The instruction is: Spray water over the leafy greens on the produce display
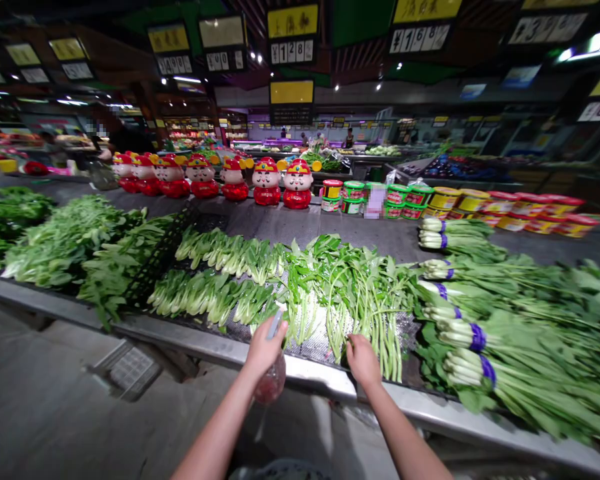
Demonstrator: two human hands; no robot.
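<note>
My left hand (266, 347) is closed around the neck of a spray bottle (271, 383), its grey-white head (277, 322) pointing at the shelf. The bottle's reddish see-through body hangs below my fist, in front of the metal edge. My right hand (364, 361) is at the lower stems of long leafy greens (383, 313), fingers curled in. What it grips, if anything, is hidden. Between my hands, more leafy greens (305, 300) lie on a perforated metal sheet (316, 340). Small bok choy (220, 290) lies in two rows to the left.
A metal rail (320, 378) runs along the display's front. Bundled greens with purple bands (477, 337) lie to the right, loose greens (65, 233) to the left beyond a black divider (155, 257). Red figurine jars (267, 183) and stacked tubs (353, 193) line the back. Price signs (293, 33) hang above.
</note>
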